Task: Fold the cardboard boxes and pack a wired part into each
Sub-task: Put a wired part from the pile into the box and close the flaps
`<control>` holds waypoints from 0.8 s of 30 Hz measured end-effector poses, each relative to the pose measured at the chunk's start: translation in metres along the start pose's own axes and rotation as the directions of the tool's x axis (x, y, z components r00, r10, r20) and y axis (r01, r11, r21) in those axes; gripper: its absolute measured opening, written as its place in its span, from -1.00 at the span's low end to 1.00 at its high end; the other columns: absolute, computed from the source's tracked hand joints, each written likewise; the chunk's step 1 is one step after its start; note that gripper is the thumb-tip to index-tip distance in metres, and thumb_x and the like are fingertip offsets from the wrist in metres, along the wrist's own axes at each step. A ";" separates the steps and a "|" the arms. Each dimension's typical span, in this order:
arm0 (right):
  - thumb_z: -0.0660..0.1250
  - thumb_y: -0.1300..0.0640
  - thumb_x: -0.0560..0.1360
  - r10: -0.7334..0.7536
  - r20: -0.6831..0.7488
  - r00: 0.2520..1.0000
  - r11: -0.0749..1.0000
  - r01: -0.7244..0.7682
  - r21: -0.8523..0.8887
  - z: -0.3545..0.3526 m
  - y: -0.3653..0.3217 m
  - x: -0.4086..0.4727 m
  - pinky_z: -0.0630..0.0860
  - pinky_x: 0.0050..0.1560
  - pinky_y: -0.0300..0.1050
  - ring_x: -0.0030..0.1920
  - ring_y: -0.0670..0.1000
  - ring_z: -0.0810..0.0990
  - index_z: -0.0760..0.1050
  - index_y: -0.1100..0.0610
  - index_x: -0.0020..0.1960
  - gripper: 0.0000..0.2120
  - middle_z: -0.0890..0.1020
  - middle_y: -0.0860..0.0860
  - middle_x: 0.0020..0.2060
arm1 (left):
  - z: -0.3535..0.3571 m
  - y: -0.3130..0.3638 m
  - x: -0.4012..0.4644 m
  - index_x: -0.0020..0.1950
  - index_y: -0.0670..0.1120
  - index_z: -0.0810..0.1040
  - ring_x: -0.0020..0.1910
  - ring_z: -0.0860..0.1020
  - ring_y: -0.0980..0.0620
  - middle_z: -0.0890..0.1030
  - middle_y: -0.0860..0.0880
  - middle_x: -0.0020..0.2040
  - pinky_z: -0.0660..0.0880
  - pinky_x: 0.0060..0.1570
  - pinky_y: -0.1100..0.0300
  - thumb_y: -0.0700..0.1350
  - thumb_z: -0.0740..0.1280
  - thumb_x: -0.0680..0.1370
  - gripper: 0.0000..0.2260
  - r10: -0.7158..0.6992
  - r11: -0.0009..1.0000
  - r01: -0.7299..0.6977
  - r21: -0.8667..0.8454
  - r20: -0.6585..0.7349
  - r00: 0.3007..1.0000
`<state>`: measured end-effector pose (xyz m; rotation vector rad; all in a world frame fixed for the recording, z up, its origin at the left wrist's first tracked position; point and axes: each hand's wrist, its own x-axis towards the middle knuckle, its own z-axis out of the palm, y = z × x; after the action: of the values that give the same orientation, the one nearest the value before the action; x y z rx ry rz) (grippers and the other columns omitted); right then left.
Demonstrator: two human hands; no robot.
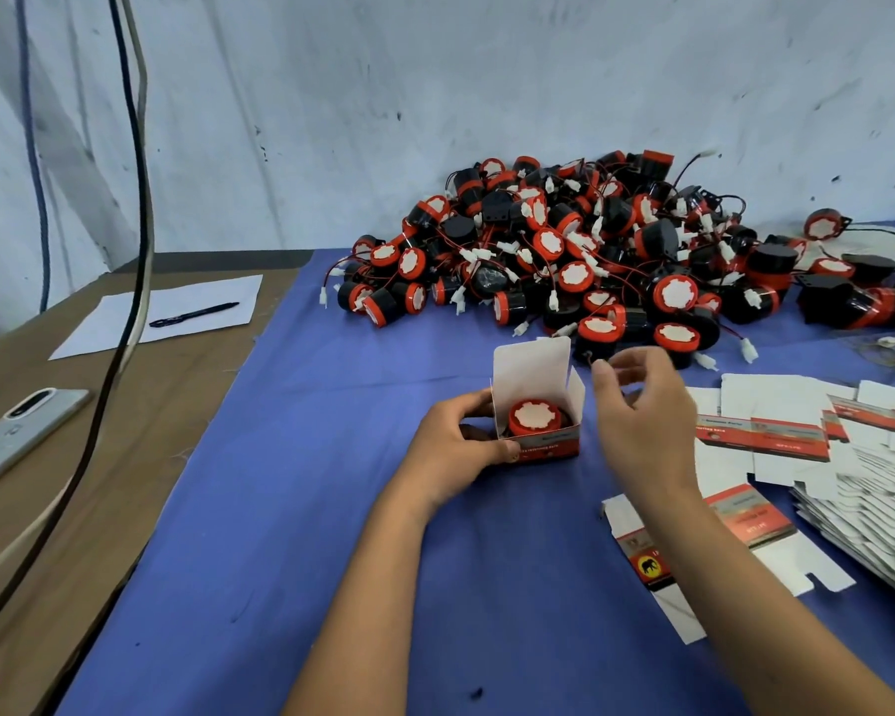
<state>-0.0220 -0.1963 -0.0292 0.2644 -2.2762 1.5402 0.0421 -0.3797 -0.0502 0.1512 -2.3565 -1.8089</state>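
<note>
A small folded cardboard box (554,447) stands on the blue cloth with its white lid flap up. A red and black wired part (534,417) sits inside it, white face upward. My left hand (461,447) grips the box's left side, thumb on its front. My right hand (641,405) hovers just right of the box with fingers loosely curled; whether it pinches the part's thin wire is unclear. A big heap of wired parts (590,250) lies behind the box. Flat unfolded boxes (776,436) lie to the right.
A stack of flat box blanks (869,529) fills the right edge. One flat box (652,565) lies under my right forearm. On the brown table at left are a phone (22,431), a sheet of paper with a pen (192,315), and hanging cables (130,198).
</note>
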 end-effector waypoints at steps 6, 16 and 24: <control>0.22 -0.24 0.63 0.212 0.485 0.848 0.909 -0.353 0.220 0.005 0.014 -0.003 0.44 -0.48 -0.20 -0.50 -0.16 0.46 0.62 -0.13 0.05 -0.73 0.52 -0.18 -0.49 | -0.006 0.002 -0.002 0.22 -0.04 0.69 -0.14 0.56 0.08 0.71 -0.02 0.07 0.47 -0.22 0.28 -0.08 0.41 0.54 -0.73 -0.080 0.922 0.122 -0.367 0.127 0.989; 0.37 0.15 0.62 -0.008 0.463 0.887 0.971 -0.104 0.215 0.012 0.021 -0.006 0.50 -0.44 -0.22 -0.39 -0.14 0.58 0.55 -0.17 0.14 -0.78 0.67 -0.03 0.00 | 0.027 -0.002 0.003 0.02 0.13 0.68 -0.11 0.66 0.09 0.74 0.06 -0.03 0.58 -0.18 0.21 -0.28 0.43 0.57 -0.72 -0.075 0.985 0.032 -0.169 -0.253 0.965; 0.13 0.19 0.42 -0.096 0.697 0.710 0.938 -0.170 0.302 -0.008 0.027 0.001 0.50 -0.15 -0.25 0.00 -0.04 0.60 0.74 -0.06 0.07 -0.55 0.60 -0.13 0.17 | 0.027 0.000 -0.002 -0.06 -0.14 0.73 0.08 0.70 -0.20 0.75 -0.09 0.06 0.68 0.03 -0.06 -0.53 0.19 0.47 -0.59 -0.090 0.974 0.038 -0.224 -0.229 0.969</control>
<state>-0.0306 -0.1783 -0.0494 1.0908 -2.5083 2.1350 0.0388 -0.3539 -0.0576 0.3962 -1.9986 -1.9422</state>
